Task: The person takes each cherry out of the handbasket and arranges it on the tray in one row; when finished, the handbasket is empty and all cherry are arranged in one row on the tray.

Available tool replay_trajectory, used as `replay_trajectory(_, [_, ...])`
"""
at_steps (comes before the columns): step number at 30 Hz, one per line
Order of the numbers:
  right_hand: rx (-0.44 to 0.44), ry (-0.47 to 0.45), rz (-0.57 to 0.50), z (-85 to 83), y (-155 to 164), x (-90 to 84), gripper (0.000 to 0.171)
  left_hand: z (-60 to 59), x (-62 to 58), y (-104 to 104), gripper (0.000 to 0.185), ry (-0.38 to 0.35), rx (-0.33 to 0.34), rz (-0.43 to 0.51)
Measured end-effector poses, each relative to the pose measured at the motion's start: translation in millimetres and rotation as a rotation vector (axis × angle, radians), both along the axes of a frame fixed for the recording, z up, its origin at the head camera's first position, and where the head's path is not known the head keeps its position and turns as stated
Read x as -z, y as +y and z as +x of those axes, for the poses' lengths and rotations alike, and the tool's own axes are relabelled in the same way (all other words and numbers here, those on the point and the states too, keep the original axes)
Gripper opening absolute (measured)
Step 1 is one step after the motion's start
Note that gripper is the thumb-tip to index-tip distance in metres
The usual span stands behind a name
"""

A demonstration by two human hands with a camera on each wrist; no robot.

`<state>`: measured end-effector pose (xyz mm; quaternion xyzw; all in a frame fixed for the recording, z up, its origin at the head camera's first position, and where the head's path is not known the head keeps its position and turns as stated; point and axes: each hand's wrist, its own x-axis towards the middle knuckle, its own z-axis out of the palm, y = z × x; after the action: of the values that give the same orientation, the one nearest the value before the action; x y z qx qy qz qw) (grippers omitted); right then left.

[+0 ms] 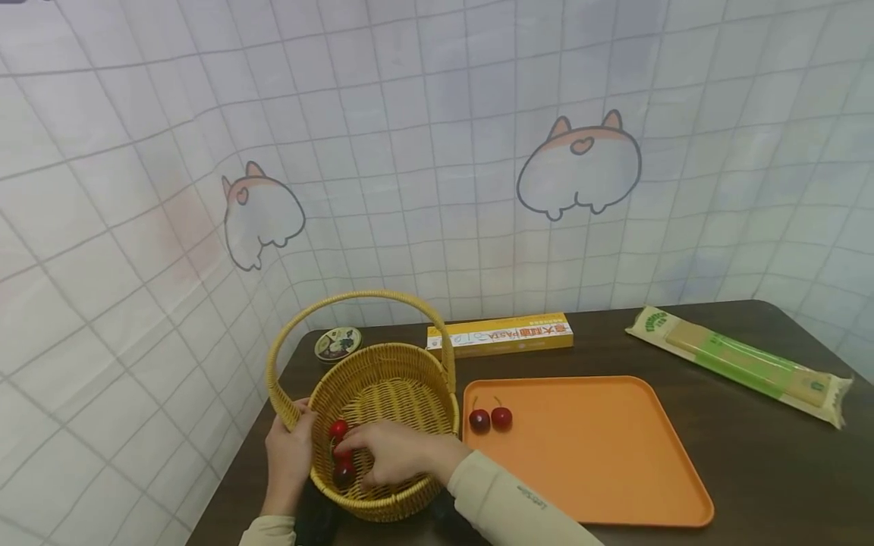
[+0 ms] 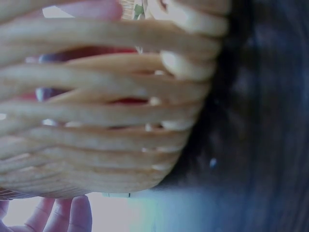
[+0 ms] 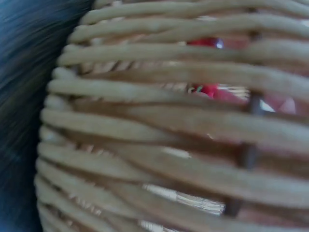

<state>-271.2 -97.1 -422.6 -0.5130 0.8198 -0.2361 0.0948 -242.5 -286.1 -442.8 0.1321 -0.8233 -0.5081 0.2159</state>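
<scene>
Two hands at a wicker basket (image 1: 382, 379) of cherries on a dark wooden table (image 1: 683, 349).

From my remote station I see the left hand (image 1: 287, 451) clasping the basket's left rim, thumb over the edge near the foot of the arched handle (image 1: 355, 303). The right hand (image 1: 389, 451) reaches inside, its curled fingers closing on the red cherries (image 1: 339, 447) at the bottom; I cannot tell exactly how many it grips. Just right of the basket lies an orange tray (image 1: 601, 455), with two more cherries (image 1: 490, 418) side by side near its left edge. Behind them, against the tiled backdrop, sit a small round tin (image 1: 337, 343) and a yellow pasta box (image 1: 500, 334); a green noodle packet (image 1: 740, 362) lies well apart at the far right. Both wrist views show only blurred weave with red glimpsed through it.
</scene>
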Motion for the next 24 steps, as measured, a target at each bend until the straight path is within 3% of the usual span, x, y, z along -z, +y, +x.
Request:
replay_trajectory(5, [-0.023, -0.018, 0.03, 2.4, -0.4, -0.7, 0.061, -0.5, -0.9, -1.3, 0.03, -0.004, -0.005, 0.0])
replay_trajectory(17, [-0.101, -0.116, 0.033, 4.8, -0.1, -0.5, 0.04, 0.2, 1.0, -1.3, 0.03, 0.007, -0.016, -0.003])
replay_trajectory(24, [-0.096, -0.166, 0.058, 4.3, 0.2, 3.6, 0.033, -1.8, 1.4, 0.0, 0.027, 0.016, -0.018, -0.011])
